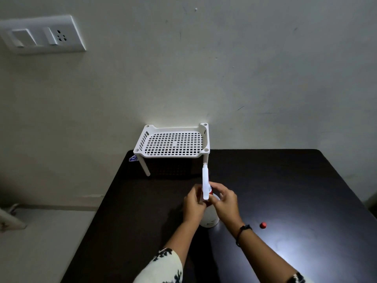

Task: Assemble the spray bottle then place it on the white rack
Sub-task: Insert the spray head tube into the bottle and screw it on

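A white spray bottle (210,218) stands upright on the dark table (295,180), near the middle. Its white trigger head (205,180) sits on top, with a red collar at the neck, nozzle pointing away toward the rack. My left hand (193,204) grips the neck area from the left. My right hand (225,201) holds the collar and head from the right. Fingers hide most of the joint between head and bottle. The white rack (173,154), a perforated shelf on legs, stands against the wall at the table's far edge, with nothing on it.
A small red cap (263,225) lies on the table to the right of my right wrist. A wall runs behind the table, with a switch plate (40,35) at upper left. The table's left edge drops to the floor.
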A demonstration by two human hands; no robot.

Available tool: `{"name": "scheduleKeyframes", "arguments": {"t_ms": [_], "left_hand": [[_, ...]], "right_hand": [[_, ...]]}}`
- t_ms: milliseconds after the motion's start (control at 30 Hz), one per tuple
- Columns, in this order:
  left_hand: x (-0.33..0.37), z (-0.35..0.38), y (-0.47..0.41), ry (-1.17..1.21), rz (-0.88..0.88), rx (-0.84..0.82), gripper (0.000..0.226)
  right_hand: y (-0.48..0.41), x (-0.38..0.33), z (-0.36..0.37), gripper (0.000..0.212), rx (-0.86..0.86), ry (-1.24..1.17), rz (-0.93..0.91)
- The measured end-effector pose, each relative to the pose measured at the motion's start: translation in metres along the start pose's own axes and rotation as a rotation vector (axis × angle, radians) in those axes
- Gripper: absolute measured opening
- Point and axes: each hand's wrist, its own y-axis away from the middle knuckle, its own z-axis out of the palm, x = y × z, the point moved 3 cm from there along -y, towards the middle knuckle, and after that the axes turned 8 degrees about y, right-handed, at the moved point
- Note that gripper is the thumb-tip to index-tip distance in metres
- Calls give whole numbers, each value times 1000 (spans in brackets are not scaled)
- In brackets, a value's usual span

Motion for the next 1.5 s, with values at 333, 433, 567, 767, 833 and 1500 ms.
{"name": "scheduleKeyframes", "arguments": {"t_ms": [333,433,567,767,833,1500], "left_hand": [[14,1,13,-219,-9,16,34],[17,0,10,-317,-42,-1,36],[22,-1,10,-323,-41,-25,40],[17,-2,12,-270,-112,-43,44],[17,-2,13,-225,-95,-31,45],[10,-2,16,-166,-147,26,23]], "right_hand": [[8,2,9,35,248,-65,172],[8,-1,12,31,282,-86,184],[7,-5,12,32,161,-20,113],[7,-2,6,21,-13,-22,74],[7,3,9,31,129,-47,178],[12,3,22,31,211,-221,385]]}}
